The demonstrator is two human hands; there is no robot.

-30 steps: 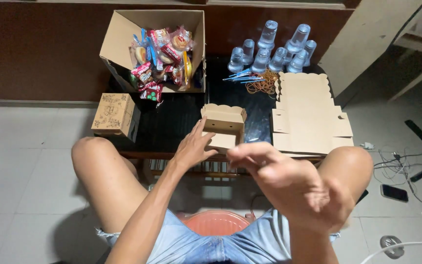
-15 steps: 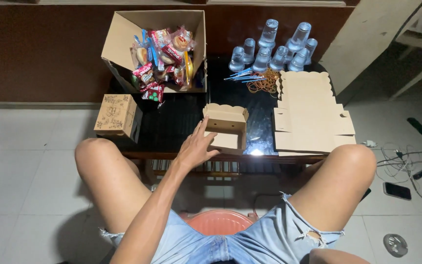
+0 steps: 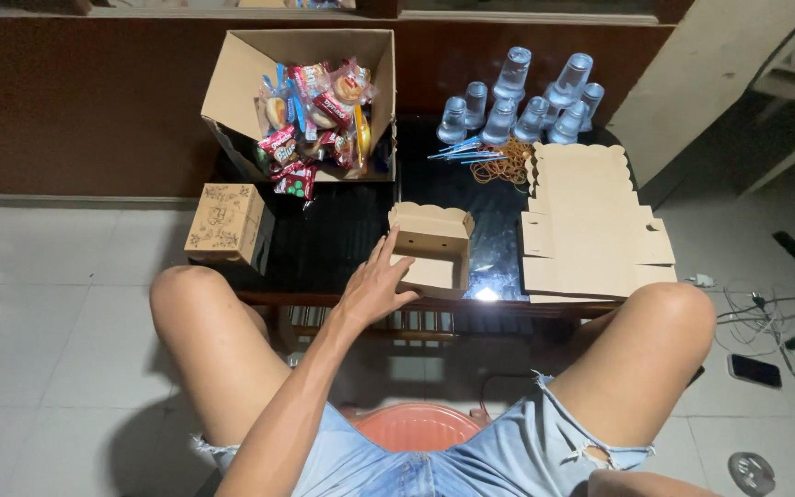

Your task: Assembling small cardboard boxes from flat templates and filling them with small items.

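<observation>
Left hand (image 3: 374,287) against small open box (image 3: 432,247)

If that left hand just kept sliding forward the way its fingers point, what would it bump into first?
The left hand already touches the small open cardboard box. Further along that line, probably the plastic cups, though depth is unclear.

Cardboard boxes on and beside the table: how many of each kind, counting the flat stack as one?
Large open carton of snack packs: 1
Small open box under the left hand: 1
Small closed printed box: 1
Stack of flat blanks: 1
Total: 4
</observation>
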